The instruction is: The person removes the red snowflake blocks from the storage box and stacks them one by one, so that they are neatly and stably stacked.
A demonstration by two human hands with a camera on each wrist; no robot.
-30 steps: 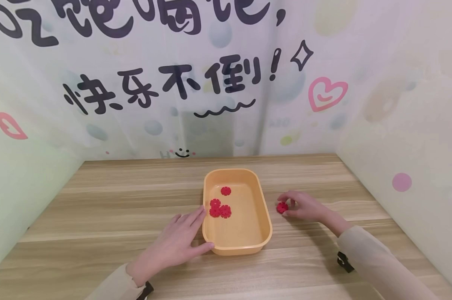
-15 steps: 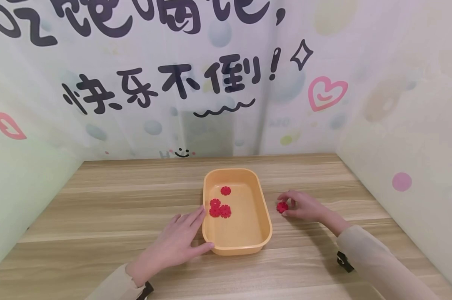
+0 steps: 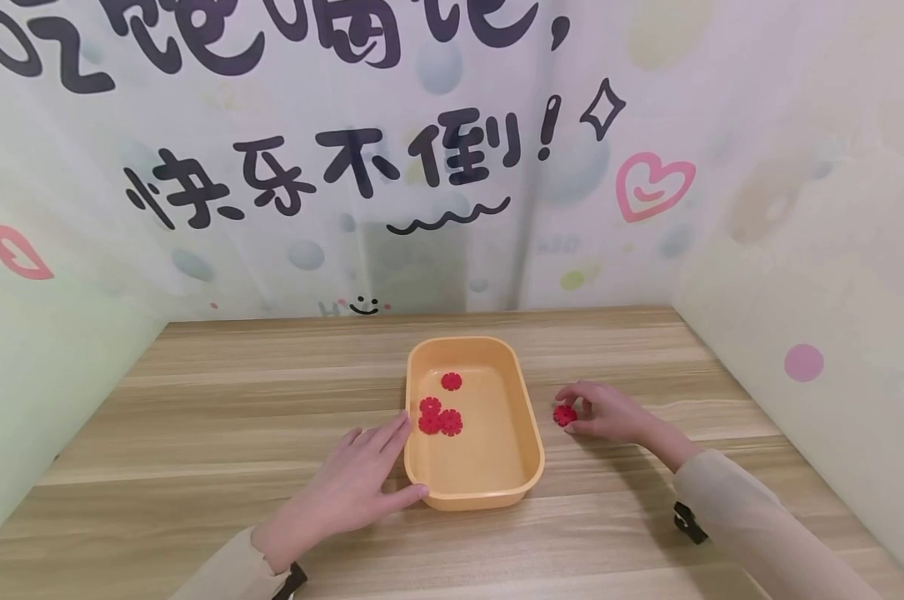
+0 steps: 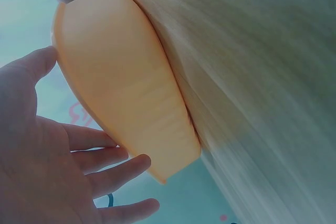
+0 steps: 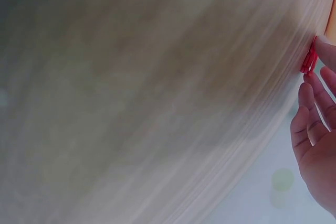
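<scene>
In the head view my left hand (image 3: 347, 475) lies along the left side of an orange rectangular tray (image 3: 489, 502), fingers extended, fingertips and thumb at its rim. The left wrist view shows that hand (image 4: 68, 145) spread beside the outer wall of the tray (image 4: 121, 66). Right of the tray, my right hand (image 3: 605, 412) pinches a red snowflake disc (image 3: 564, 416) between thumb and fingers, low over the table. From the right wrist, the red snowflake disc (image 5: 310, 59) looks layered, like a small stack, at the fingertips of the right hand (image 5: 317, 114).
Several more red snowflake discs (image 3: 450, 422) lie in the left half of the tray, one (image 3: 452, 382) apart toward the far end. The wood-grain table (image 3: 272, 375) meets a printed curtain (image 3: 452, 267) at the back and a pale wall (image 3: 834, 292) on the right.
</scene>
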